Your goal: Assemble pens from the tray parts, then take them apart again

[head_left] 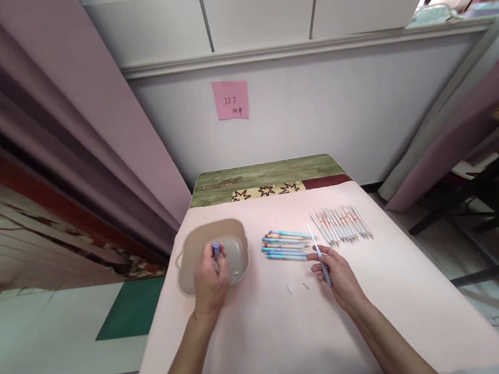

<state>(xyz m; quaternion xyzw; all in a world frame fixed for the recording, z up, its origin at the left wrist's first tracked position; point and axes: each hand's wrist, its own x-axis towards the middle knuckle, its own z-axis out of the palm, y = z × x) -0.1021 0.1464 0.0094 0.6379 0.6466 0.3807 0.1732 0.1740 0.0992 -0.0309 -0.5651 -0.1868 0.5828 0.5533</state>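
Observation:
My left hand (212, 277) is closed round a small blue pen part (216, 250) and hovers over the beige tray (190, 264) at the table's left. My right hand (336, 270) pinches a thin white and blue pen barrel (318, 251) that points away from me, just right of a small pile of blue pens (285, 246). A row of several white pens (342, 223) lies farther right, untouched.
A pink cloth (268, 328) covers the table, with two tiny bits (296, 288) lying on it between my hands. A pink note (231, 99) hangs on the white wall. Curtains flank both sides; dark furniture legs (480, 216) stand at the right.

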